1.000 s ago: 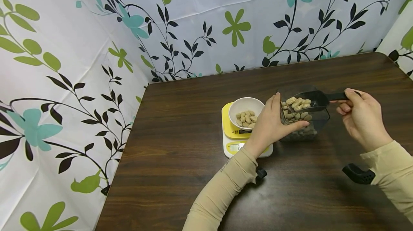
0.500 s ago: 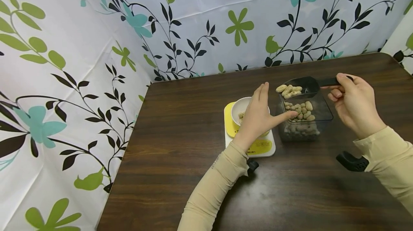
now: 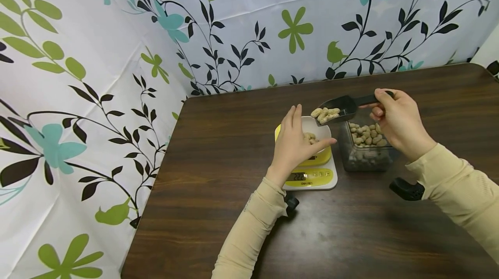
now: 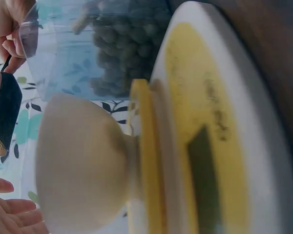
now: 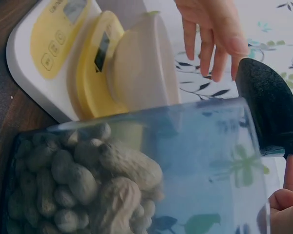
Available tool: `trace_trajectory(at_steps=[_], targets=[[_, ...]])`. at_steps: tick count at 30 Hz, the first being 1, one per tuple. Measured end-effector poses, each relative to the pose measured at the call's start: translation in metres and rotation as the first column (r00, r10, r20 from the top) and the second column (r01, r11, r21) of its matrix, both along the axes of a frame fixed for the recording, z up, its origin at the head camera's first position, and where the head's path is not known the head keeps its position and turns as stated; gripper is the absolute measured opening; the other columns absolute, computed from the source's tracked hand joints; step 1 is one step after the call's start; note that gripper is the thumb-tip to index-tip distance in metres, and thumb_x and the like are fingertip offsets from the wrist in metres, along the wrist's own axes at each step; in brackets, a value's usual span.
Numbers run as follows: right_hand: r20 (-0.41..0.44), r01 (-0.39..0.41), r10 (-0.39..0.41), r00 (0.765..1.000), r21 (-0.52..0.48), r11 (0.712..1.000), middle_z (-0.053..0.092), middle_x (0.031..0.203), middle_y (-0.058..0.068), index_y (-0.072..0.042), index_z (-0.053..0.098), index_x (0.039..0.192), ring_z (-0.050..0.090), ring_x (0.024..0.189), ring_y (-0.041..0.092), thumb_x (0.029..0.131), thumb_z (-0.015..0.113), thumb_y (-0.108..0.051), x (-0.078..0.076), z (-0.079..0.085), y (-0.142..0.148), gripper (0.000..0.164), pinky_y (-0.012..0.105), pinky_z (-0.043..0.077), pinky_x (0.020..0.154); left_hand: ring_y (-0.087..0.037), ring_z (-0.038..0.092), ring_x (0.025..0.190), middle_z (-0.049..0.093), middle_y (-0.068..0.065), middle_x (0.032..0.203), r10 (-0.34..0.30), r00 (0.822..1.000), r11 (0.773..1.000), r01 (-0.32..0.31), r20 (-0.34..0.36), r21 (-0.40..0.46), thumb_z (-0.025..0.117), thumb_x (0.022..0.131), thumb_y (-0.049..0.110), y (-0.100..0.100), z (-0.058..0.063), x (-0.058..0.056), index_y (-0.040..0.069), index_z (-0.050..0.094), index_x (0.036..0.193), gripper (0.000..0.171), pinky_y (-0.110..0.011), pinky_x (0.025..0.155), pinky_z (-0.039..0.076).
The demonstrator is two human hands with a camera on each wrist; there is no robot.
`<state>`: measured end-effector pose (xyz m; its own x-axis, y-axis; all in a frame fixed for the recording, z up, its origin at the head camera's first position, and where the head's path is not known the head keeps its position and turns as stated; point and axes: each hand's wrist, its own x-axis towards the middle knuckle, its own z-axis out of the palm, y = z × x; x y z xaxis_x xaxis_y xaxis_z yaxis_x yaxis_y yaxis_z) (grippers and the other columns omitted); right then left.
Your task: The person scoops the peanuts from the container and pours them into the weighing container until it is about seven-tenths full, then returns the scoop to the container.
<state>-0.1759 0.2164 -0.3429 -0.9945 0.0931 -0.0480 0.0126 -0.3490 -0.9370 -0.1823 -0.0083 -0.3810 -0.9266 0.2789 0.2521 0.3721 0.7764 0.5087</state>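
Observation:
My right hand (image 3: 403, 123) grips the handle of a black scoop (image 3: 348, 106). Several peanuts in their shells (image 3: 325, 115) lie in the scoop, whose front edge is over the right side of a white bowl (image 3: 323, 131). More peanuts sit inside that bowl, which rests on a yellow and white kitchen scale (image 3: 330, 175). Over the bowl's left side is my left hand (image 3: 291, 144), fingers extended and thumb pointing right, holding nothing. In the left wrist view the bowl (image 4: 83, 165) stands upright on the scale. The scale's display appears to read 222.
A clear plastic container (image 3: 366, 164) partly filled with peanuts stands just right of the scale. The brown wooden table (image 3: 218, 175) runs back to a patterned curtain (image 3: 234, 32). A black wrist device (image 3: 407, 189) hangs below the right forearm.
My right hand has lifted the loaded scoop out of the container and carried it left to the bowl. My left hand has moved left from the container to the bowl.

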Motion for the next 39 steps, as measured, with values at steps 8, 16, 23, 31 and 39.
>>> trace_trajectory(at_steps=[8, 16, 23, 31, 39], targets=[[-0.072, 0.046, -0.023, 0.997, 0.331, 0.943, 0.058, 0.074, -0.011, -0.016, 0.04, 0.106, 0.038, 0.058, 0.007, 0.095, 0.047, -0.035, -0.004, -0.007, -0.014, 0.023, 0.023, 0.031, 0.054, -0.026, 0.029, 0.141, 0.022, -0.011, 0.154, 0.035, 0.999, 0.999, -0.034, 0.029, -0.043, 0.068, 0.064, 0.071, -0.008, -0.017, 0.002, 0.014, 0.014, 0.151, 0.117, -0.042, 0.105, 0.041], [-0.149, 0.146, -0.068, 0.986, 0.612, 0.777, 0.048, 0.062, -0.012, -0.027, 0.038, 0.108, 0.041, 0.056, 0.008, 0.096, 0.042, -0.04, -0.001, -0.01, -0.021, 0.018, 0.03, 0.029, 0.047, -0.028, 0.034, 0.138, 0.028, -0.016, 0.151, 0.029, 1.0, 0.997, -0.029, -0.005, -0.077, 0.07, 0.064, 0.069, -0.011, -0.023, 0.003, 0.011, 0.016, 0.15, 0.116, -0.043, 0.1, 0.045], [-0.169, 0.176, -0.087, 0.982, 0.63, 0.757, 0.047, 0.062, -0.007, -0.028, 0.039, 0.109, 0.043, 0.058, 0.01, 0.097, 0.042, -0.039, -0.001, -0.009, -0.02, 0.017, 0.03, 0.029, 0.045, -0.027, 0.037, 0.136, 0.031, -0.014, 0.15, 0.042, 0.999, 0.995, -0.044, -0.022, -0.093, 0.071, 0.065, 0.067, -0.011, -0.025, 0.002, 0.009, 0.019, 0.149, 0.115, -0.041, 0.098, 0.046], [-0.158, 0.175, -0.095, 0.983, 0.641, 0.747, 0.047, 0.06, -0.007, -0.028, 0.039, 0.108, 0.04, 0.053, 0.01, 0.096, 0.043, -0.04, 0.001, -0.01, -0.018, 0.017, 0.031, 0.027, 0.043, -0.026, 0.036, 0.137, 0.029, -0.013, 0.151, 0.05, 0.999, 0.993, -0.049, 0.001, -0.104, 0.071, 0.064, 0.067, -0.01, -0.023, 0.002, 0.01, 0.018, 0.149, 0.116, -0.041, 0.099, 0.046], [-0.164, 0.185, -0.105, 0.981, 0.611, 0.77, 0.045, 0.058, -0.01, -0.027, 0.04, 0.107, 0.04, 0.054, 0.009, 0.096, 0.044, -0.04, 0.0, -0.013, -0.021, 0.017, 0.03, 0.028, 0.044, -0.027, 0.036, 0.137, 0.029, -0.014, 0.151, 0.046, 0.999, 0.994, -0.047, -0.011, -0.102, 0.071, 0.064, 0.067, -0.01, -0.024, 0.002, 0.009, 0.02, 0.149, 0.115, -0.042, 0.098, 0.046]])
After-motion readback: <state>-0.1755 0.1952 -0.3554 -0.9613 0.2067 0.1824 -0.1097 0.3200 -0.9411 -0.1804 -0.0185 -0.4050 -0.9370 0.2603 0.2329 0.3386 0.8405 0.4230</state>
